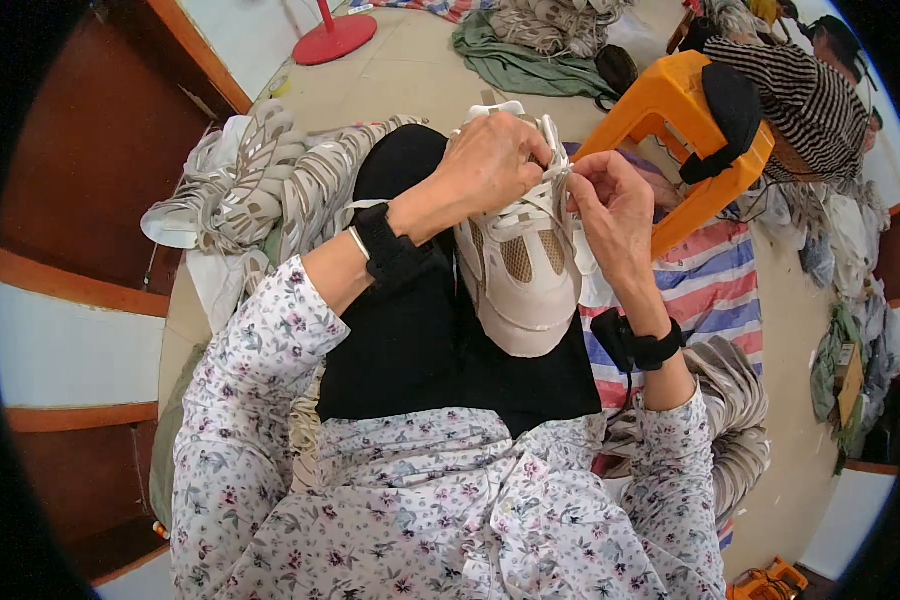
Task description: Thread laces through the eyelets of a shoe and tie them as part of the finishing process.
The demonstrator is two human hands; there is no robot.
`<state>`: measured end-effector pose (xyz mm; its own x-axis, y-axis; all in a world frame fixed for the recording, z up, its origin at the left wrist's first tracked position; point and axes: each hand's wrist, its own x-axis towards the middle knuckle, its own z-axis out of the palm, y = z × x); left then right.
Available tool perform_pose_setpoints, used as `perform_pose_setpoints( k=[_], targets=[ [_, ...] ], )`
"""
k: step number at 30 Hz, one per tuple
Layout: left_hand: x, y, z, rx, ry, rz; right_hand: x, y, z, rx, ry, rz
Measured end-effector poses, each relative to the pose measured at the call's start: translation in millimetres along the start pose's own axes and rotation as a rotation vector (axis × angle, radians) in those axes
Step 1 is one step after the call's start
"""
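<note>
A beige and white sneaker rests on my lap, on black cloth, its toe pointing toward me. Pale laces run across its tongue, and a loose lace end hangs out to the left. My left hand lies over the upper part of the shoe with its fingers closed at the lacing, covering part of the eyelets. At the right edge of the lacing, my right hand pinches the lace between thumb and forefinger. Black bands with small devices sit on both wrists.
Stacked shoe uppers lie to my left, more to my right on a striped sheet. An orange stool with a black cap stands at the right front. Beyond it sits a person in a striped top. A red round base stands far off.
</note>
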<state>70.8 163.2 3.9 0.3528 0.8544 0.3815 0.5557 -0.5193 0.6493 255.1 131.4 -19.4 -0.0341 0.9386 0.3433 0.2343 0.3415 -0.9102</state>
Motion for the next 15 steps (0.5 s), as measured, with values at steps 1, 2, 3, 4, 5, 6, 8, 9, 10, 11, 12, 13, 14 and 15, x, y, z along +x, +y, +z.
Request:
perform_pose_setpoints(
  k=[1,2,3,4,5,6,8,9,10,11,12,13,14,15],
  targets=[
    [1.2,1.8,-0.2,-0.023,-0.024,0.000,-0.9,-1.0,0.6,-0.006,0.025,-0.027],
    [1.9,3.8,-0.7,-0.032,-0.073,-0.042,-2.1,-1.8,1.4,-0.011,0.031,-0.009],
    [1.2,6.3,-0.7,-0.044,-0.054,0.001,-2.3,-2.2,2.5,-0.007,0.047,-0.018],
    [-0.8,9.1,-0.3,0.006,-0.046,-0.033,-2.6,-2.6,3.4,-0.007,0.063,-0.001],
    [-2.6,11.3,-0.5,0.043,-0.041,-0.066,-4.2,-2.9,3.2,0.000,0.065,-0.031],
    [-4.2,13.3,-1.0,0.060,-0.036,-0.064,-5.2,-3.1,2.9,-0.097,0.091,-0.129],
    [-7.0,15.1,-1.6,0.104,-0.021,0.002,-6.3,-3.3,2.7,-0.196,0.115,-0.222],
    [-6.6,15.3,-1.6,0.103,-0.023,0.000,-6.4,-3.3,2.6,-0.255,0.138,-0.291],
    [-6.2,15.2,-1.6,0.109,0.018,0.102,-6.5,-3.6,2.5,-0.311,0.154,-0.355],
    [-5.6,14.8,-1.9,0.117,0.061,0.205,-6.0,-3.8,2.4,-0.314,0.156,-0.357],
    [-5.1,14.5,-2.2,0.118,0.062,0.204,-5.6,-4.1,2.6,-0.318,0.165,-0.394],
    [-4.1,14.1,-2.4,0.129,0.013,0.142,-4.8,-4.3,2.9,-0.321,0.171,-0.423],
    [-3.6,13.8,-2.7,0.127,-0.034,0.076,-4.1,-4.2,3.2,-0.321,0.174,-0.428],
    [-3.8,13.9,-2.8,0.139,-0.035,0.080,-4.0,-3.9,4.0,-0.291,0.138,-0.418]
  ],
)
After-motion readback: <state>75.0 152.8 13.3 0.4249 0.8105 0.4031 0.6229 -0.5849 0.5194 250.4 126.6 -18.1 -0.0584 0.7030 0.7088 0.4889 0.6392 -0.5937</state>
